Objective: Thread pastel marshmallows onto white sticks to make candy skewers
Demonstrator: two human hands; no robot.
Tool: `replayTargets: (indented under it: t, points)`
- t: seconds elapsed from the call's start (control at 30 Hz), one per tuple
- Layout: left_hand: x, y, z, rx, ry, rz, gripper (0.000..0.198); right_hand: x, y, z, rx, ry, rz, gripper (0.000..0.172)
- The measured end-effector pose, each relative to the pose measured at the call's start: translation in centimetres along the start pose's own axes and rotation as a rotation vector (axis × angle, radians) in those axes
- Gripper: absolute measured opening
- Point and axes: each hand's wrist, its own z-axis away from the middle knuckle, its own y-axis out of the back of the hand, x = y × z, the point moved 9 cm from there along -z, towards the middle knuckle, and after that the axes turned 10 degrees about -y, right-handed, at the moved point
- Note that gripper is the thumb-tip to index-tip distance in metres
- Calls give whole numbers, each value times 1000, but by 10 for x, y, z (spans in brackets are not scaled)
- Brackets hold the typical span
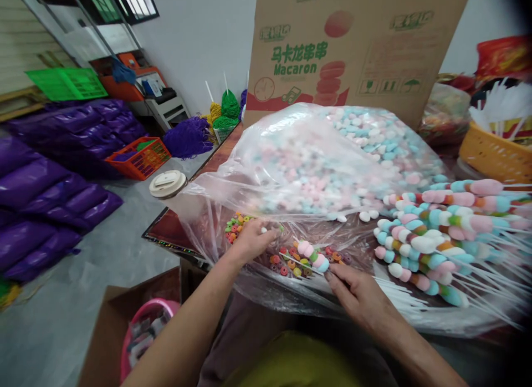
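My right hand (pixel 353 290) grips a skewer near the lower end of its row of sweets. That skewer of marshmallows (pixel 312 255) carries pink, white and blue pieces with a green ring among them, and it tilts up to the left. My left hand (pixel 254 240) is closed in a pinch, and a small white marshmallow (pixel 264 230) shows at its fingertips. Colourful gummy rings (pixel 235 225) lie beside and beneath my left hand. More rings, red and orange, lie on the plastic between my hands, partly behind the held skewer.
A large clear bag of marshmallows (pixel 299 176) spreads behind my hands. Finished skewers (pixel 432 237) are heaped at right, bare white sticks (pixel 399 295) near my right wrist. A cardboard box (pixel 303 49) stands behind, a yellow basket (pixel 494 151) far right, a pink tub (pixel 124 354) below left.
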Motion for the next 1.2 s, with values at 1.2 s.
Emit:
replayTargets:
  t: [1.2]
  points:
    - [2, 0, -3, 21, -39, -384, 7, 13, 0, 17, 91, -60, -68, 34]
